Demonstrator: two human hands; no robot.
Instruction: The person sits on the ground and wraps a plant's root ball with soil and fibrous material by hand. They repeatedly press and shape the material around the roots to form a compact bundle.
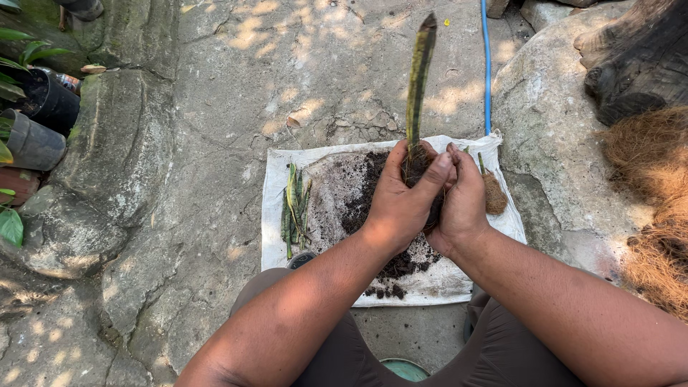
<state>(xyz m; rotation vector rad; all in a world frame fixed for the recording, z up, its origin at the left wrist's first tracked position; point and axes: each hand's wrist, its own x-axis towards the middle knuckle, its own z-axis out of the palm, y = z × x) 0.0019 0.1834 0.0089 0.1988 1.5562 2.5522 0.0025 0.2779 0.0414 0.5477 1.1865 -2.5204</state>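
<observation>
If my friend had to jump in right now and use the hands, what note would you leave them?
Left hand: wrapped around the soil ball at the base of the tall leaf cutting, holding it upright.
Right hand: pressed against the other side of the same soil ball, cupping it.
Things: both hands hover over the white sack on the stone ground. Loose dark soil lies on it. A bundle of spare leaf cuttings lies at the left of the sack, and a fibre-wrapped cutting sits at the right.
Done: one cutting has soil packed around its base.
Left: the spare cuttings lie bare, untouched.
</observation>
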